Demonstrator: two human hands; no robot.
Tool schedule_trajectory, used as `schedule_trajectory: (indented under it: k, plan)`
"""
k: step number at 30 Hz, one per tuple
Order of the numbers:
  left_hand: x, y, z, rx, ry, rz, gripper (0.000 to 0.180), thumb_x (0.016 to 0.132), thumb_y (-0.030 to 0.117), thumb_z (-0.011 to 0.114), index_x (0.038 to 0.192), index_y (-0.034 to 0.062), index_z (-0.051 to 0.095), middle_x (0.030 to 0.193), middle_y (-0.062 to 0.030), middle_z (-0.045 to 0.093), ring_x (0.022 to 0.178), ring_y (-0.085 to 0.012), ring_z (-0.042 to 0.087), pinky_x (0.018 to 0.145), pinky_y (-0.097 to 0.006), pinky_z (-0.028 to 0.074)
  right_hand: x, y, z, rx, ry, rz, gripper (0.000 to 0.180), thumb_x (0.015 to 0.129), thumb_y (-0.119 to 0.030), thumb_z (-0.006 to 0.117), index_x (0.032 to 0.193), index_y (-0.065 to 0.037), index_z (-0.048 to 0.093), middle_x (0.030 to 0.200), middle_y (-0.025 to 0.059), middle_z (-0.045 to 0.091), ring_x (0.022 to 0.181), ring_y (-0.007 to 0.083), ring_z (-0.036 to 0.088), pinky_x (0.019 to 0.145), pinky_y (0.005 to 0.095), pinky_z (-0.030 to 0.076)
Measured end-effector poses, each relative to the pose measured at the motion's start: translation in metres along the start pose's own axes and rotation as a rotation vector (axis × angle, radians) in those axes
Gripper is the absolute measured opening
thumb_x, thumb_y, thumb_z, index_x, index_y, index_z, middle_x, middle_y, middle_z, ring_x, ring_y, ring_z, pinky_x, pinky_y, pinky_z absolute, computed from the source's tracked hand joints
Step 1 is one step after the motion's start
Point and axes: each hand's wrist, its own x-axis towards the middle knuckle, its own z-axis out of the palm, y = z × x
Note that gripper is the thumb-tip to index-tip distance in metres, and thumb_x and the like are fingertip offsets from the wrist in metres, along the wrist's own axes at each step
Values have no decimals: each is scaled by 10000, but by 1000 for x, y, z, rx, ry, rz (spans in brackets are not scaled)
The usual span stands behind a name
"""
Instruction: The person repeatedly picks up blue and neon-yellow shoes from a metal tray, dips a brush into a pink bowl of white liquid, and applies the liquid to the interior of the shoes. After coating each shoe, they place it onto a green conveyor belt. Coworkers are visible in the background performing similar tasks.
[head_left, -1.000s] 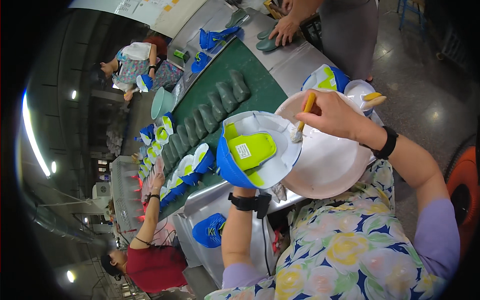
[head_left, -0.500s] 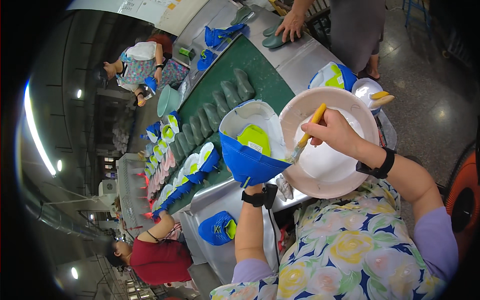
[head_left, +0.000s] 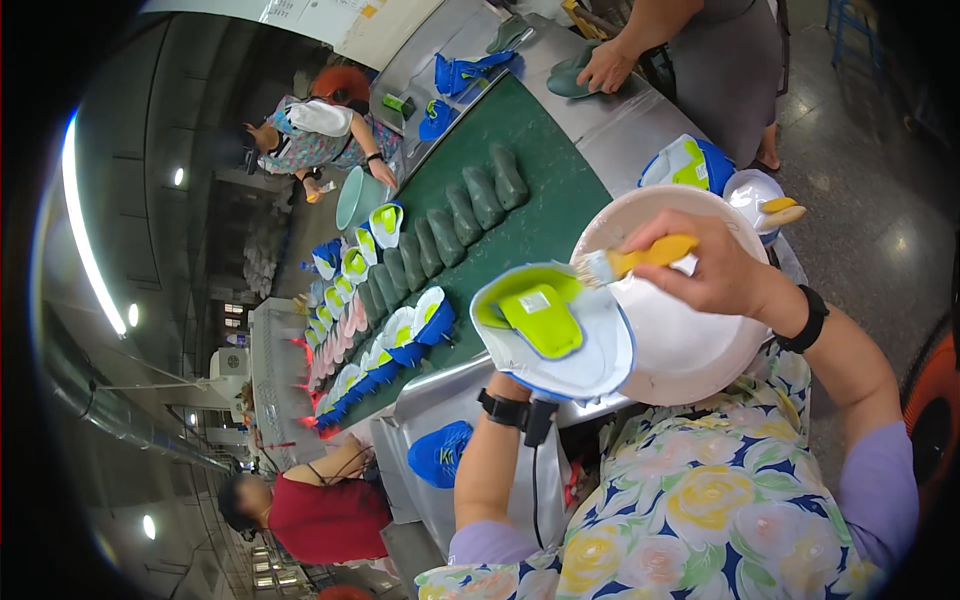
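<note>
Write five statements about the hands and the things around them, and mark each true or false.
1. The right hand holds a yellow-handled brush. True.
2. The left wrist is bare. False: a black band is around it.
3. The bristles are down inside the bowl. False: they are beside the edge of the shoe upper.
4. Dark foot-shaped forms are lined up on the green surface. True.
5. The bowl is bright red. False: it is pale, pinkish white.
</note>
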Motion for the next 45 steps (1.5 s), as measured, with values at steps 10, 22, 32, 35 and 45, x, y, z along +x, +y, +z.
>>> schedule_trajectory:
  k: [10, 22, 32, 35, 45]
  plan:
    - [-13, -51, 34, -230, -109, -142, 420, 989, 264, 536, 1359, 69, 501, 1257, -135, 613, 1100, -288, 639, 924, -454, 543, 39, 11, 29, -178, -204, -377, 163, 860, -111, 676, 965, -63, 561, 873, 125, 624, 837, 328, 638, 733, 390, 531]
    - [-3, -18, 46, -127, -107, -55, 455, 994, 308, 521, 1384, 79, 477, 1256, -134, 609, 1100, -290, 639, 928, -460, 546, 25, 35, -14, -194, -351, 361, 188, 832, -167, 648, 898, 0, 592, 783, 172, 668, 674, 296, 642, 634, 375, 497]
    - [2, -2, 50, -80, -134, -65, 483, 1002, 350, 496, 1401, 80, 460, 1262, -140, 604, 1104, -294, 637, 933, -466, 547, 18, 23, -8, -353, -303, -274, 165, 808, -21, 631, 964, -61, 593, 908, 122, 634, 868, 326, 627, 738, 398, 508]
    - [2, -2, 42, -138, -171, -45, 494, 1015, 378, 455, 1396, 63, 463, 1282, -159, 597, 1113, -304, 634, 938, -471, 543, -1, 27, -10, -426, -505, -175, 188, 775, -2, 623, 947, -71, 591, 914, 121, 626, 896, 319, 627, 742, 416, 506]
    - [7, -13, 33, -251, -135, 117, 443, 1023, 322, 457, 1374, 51, 468, 1291, -162, 597, 1117, -293, 634, 940, -464, 548, 15, 24, 5, -236, -170, 237, 140, 847, -83, 696, 919, -17, 595, 819, 170, 652, 719, 321, 650, 627, 369, 491]
